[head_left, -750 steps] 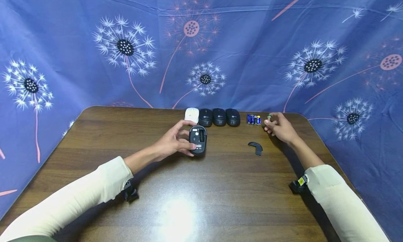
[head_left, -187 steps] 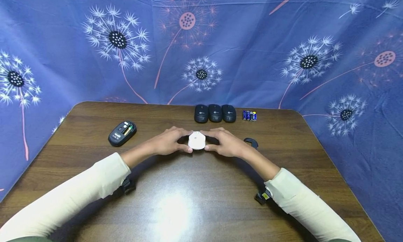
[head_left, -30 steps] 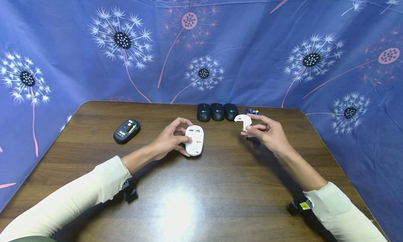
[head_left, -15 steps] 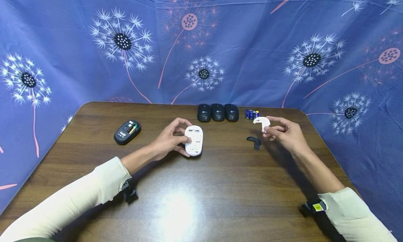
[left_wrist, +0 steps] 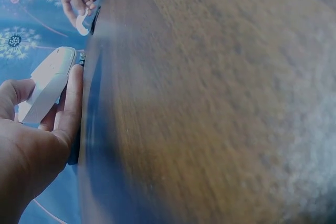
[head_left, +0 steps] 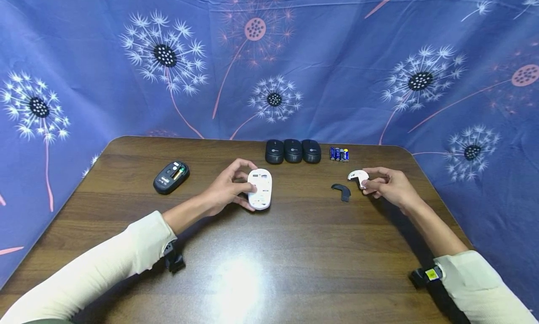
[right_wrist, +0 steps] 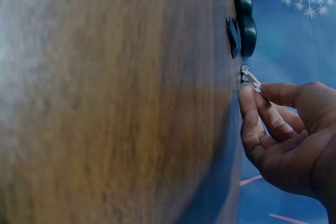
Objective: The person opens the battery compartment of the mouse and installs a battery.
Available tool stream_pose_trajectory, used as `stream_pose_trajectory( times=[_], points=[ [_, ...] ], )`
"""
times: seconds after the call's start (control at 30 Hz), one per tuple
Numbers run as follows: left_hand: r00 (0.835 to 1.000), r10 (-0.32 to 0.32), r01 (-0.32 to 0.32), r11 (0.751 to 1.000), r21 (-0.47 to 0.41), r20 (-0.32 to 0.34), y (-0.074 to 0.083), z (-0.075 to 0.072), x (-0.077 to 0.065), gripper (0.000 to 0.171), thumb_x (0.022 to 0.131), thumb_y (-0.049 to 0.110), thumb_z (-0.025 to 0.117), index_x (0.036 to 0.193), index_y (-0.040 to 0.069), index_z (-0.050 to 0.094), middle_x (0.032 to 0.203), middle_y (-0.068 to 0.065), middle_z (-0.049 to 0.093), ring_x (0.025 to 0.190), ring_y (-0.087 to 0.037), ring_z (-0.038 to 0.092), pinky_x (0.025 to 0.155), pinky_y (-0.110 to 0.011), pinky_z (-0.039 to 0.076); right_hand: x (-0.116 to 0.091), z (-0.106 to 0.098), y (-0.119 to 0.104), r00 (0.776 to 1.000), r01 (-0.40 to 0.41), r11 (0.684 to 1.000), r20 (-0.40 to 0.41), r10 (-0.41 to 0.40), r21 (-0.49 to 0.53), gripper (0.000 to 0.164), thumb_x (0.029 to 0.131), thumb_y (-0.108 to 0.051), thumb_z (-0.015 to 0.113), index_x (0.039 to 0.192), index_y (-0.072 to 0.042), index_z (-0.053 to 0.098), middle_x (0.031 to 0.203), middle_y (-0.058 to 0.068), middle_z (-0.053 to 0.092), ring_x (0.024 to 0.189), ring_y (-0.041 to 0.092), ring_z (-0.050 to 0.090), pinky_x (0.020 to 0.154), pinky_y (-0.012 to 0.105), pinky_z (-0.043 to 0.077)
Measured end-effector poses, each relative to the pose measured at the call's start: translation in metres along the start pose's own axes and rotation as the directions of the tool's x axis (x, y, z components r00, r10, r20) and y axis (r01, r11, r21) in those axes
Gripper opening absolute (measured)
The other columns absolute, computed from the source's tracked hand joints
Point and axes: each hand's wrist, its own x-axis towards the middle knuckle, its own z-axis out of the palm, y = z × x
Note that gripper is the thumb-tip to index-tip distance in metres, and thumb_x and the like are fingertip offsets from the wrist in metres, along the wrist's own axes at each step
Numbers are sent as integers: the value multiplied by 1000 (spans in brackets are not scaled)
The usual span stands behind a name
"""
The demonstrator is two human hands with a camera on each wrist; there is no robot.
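Note:
My left hand (head_left: pixel 229 187) grips a white computer mouse (head_left: pixel 260 190) by its left side, underside turned up, with the thumb on the underside. In the left wrist view the white mouse (left_wrist: pixel 50 85) sits between thumb and fingers, above the table. My right hand (head_left: pixel 389 187) pinches a curved white battery cover (head_left: pixel 359 176) between thumb and fingers, low over the table at the right. A black battery cover (head_left: pixel 342 192) of like shape lies just left of it. The right wrist view shows the white cover (right_wrist: pixel 254 81) nearly edge-on.
Three black mice (head_left: pixel 293 151) stand in a row at the back edge. Several small batteries (head_left: pixel 339 154) lie to their right. An upturned black mouse (head_left: pixel 171 177) with its battery bay uncovered lies at left. A blue patterned cloth (head_left: pixel 337 57) hangs behind the table.
Over the last second my right hand has carried the white cover rightward and down, past the black cover. Earlier, the white mouse was gripped by both hands; now only my left holds it.

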Motion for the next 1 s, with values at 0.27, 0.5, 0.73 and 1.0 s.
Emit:
stream_pose_trajectory(
  times=[0.27, 0.5, 0.73, 1.0],
  points=[
    [1000, -6, 6, 1000, -23, 1, -2, 1, 1, 60, 100, -12, 67, 152, 10, 48, 120, -18, 62, 94, -33, 75, 78, -60, 75, 1, -4, -1, 1000, -2, 976, -3, 1, -218, 50, 106, -9, 76, 147, 15, 61, 88, 6, 83, 72, 3, 71, 59, 22, 61],
    [1000, -6, 6, 1000, -24, -6, 0, 0, 0, 60, 101, -13, 67, 153, 9, 48, 116, -16, 63, 93, -32, 75, 76, -59, 75, 2, -9, -3, 999, -17, 926, 38, 34, -377, 46, 106, -18, 78, 138, 12, 68, 80, 0, 78, 70, 9, 67, 56, 25, 59],
    [1000, 0, 0, 1000, -29, 4, -1, 1, -1, 60, 100, -12, 67, 153, 9, 47, 115, -16, 64, 93, -32, 75, 77, -59, 75, 2, -15, -1, 994, -34, 925, 85, 71, -377, 45, 108, -20, 76, 139, 12, 68, 88, 5, 81, 77, 13, 71, 59, 28, 62],
    [1000, 10, -10, 1000, -11, 9, -1, 1, -1, 61, 101, -11, 67, 155, 7, 47, 115, -15, 64, 93, -31, 75, 76, -59, 75, 7, -30, 3, 995, -15, 923, 83, 51, -384, 52, 111, -28, 73, 145, 10, 64, 94, 8, 81, 80, 12, 71, 64, 29, 63]
  ],
)
